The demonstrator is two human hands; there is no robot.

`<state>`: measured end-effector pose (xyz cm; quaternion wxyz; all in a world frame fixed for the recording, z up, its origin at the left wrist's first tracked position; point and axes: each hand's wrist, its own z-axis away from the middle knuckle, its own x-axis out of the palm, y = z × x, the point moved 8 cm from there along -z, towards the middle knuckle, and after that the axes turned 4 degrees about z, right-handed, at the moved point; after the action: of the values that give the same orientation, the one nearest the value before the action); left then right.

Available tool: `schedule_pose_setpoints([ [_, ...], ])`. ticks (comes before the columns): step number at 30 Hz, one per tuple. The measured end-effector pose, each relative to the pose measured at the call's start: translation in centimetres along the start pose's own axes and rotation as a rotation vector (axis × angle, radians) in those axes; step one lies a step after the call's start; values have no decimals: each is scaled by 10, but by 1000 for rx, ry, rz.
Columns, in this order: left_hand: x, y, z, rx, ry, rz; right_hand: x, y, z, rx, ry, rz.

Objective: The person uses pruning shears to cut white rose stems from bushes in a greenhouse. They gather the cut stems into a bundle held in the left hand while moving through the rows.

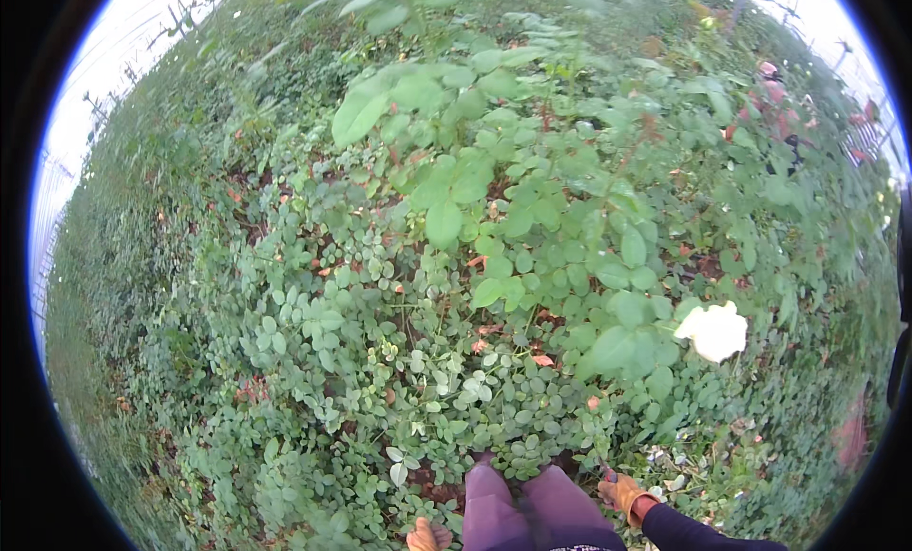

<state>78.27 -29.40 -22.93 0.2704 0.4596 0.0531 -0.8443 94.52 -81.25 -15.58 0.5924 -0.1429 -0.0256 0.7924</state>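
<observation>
At the bottom edge, my left hand [426,535] is partly in view in a tan work glove, beside my left leg and low rose leaves. Its fingers look bent, and whether anything lies in them is hidden. To the right of my legs, my right hand [621,494], in a tan glove, grips a small hand tool [609,474] with red on its handle, possibly pruning shears. The tool points up into the foliage, and its tip is hard to make out. Right in front of me grow dense rose bushes [456,387]. A white rose bloom [714,331] stands above my right hand.
Tall leafy rose stems [445,195] rise close before me. My legs [527,508], in purplish trousers, press up to the plants. Pale fallen petals and leaves [666,472] lie right of my right hand. Partly screened by foliage, a person [776,95] seems to be at the far right.
</observation>
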Motion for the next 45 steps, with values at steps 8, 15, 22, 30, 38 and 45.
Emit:
schedule_pose_setpoints([
  [8,45,15,39,-751,51,1588,-41,45,-23,57,-70,598],
  [15,-84,90,-8,-451,163,1481,-42,54,-36,-344,-62,699],
  [22,-257,267,-91,56,55,1260,-38,84,-27,-271,20,573],
  [30,-420,528,-176,932,417,296,16,95,42,109,47,53],
  [38,-281,409,-362,566,24,113,83,11,66,46,1,108],
  [45,-143,314,-399,577,125,538,84,-162,6,-281,65,166],
])
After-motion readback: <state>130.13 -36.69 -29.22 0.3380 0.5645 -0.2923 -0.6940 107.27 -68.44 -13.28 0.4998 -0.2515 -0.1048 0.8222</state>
